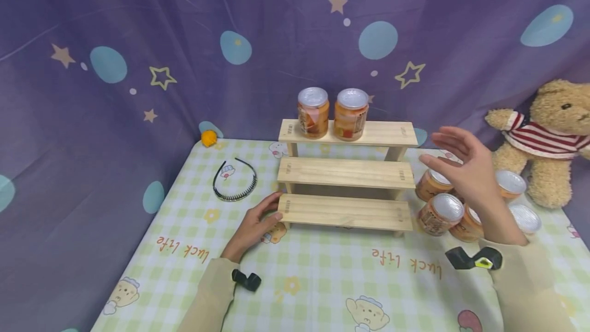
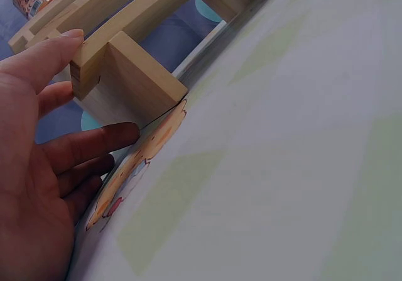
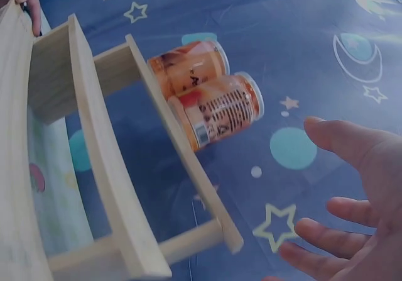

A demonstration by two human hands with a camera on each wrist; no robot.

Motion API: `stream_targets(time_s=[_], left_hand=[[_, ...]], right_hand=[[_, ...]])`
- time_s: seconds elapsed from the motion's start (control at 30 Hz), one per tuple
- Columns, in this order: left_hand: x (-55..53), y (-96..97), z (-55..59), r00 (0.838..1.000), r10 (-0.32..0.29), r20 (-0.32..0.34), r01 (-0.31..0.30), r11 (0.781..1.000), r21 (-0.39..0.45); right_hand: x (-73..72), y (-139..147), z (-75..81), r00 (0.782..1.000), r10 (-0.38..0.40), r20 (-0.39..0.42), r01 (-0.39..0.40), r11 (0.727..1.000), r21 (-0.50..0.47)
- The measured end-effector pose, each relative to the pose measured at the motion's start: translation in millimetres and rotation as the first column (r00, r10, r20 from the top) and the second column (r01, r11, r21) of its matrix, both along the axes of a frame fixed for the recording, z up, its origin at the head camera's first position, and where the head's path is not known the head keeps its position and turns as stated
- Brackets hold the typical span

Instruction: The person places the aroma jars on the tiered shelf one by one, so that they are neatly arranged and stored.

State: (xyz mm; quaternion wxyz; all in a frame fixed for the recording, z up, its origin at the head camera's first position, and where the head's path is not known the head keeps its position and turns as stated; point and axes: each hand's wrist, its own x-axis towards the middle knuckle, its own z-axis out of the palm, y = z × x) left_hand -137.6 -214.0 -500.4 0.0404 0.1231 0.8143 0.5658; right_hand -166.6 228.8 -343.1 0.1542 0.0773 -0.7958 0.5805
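A three-step wooden display shelf (image 1: 345, 173) stands on the table. Two orange canned-fruit jars with silver lids, a left one (image 1: 313, 114) and a right one (image 1: 352, 116), stand upright on its top step. My left hand (image 1: 255, 224) holds the left end of the lowest step, its thumb on the edge in the left wrist view and fingers beside the end and below. Fingers spread and holding nothing, my right hand (image 1: 470, 168) hovers right of the shelf. Several more jars (image 1: 440, 214) cluster beneath and around it, partly hidden by hand and forearm.
A teddy bear (image 1: 553, 142) in a striped shirt sits behind the jars at the right. Left of the shelf lies a black headband (image 1: 235, 183); a small orange object (image 1: 209, 138) is at the far left corner. A purple curtain (image 1: 276, 24) hangs behind the table.
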Motion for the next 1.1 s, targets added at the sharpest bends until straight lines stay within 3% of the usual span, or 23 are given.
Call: stream_targets(time_s=[0.3, 0.53, 0.67, 0.77, 0.9, 1.1], left_hand=[[-0.7, 0.5, 0.2, 1.0, 0.004, 0.011, -0.004, 1.0, 0.003], [-1.3, 0.4, 0.0, 1.0, 0.0, 0.007, 0.0, 1.0, -0.002], [-1.9, 0.4, -0.2, 1.0, 0.001, 0.018, -0.002, 1.0, 0.004], [-2.1, 0.4, -0.5, 1.0, 0.004, 0.026, -0.004, 1.0, 0.003], [-0.8, 0.5, 0.4, 0.999, 0.01, 0.031, -0.01, 1.0, 0.001], [-0.4, -0.3, -0.9, 1.0, 0.007, 0.027, -0.007, 1.0, -0.002]], right_hand=[[16.6, 28.8, -18.8, 0.999, 0.004, 0.033, -0.001, 0.994, -0.109], [28.8, 51.9, -32.7, 0.999, 0.027, 0.039, -0.015, 0.958, -0.286], [34.9, 64.1, -37.1, 0.994, -0.081, 0.078, 0.089, 0.989, -0.118], [40.0, 73.8, -41.5, 0.978, -0.18, 0.108, 0.179, 0.984, 0.02], [46.9, 88.9, -49.2, 0.968, -0.228, 0.109, 0.224, 0.974, 0.044], [55.8, 110.3, -61.2, 0.96, -0.269, 0.083, 0.271, 0.963, -0.006]])
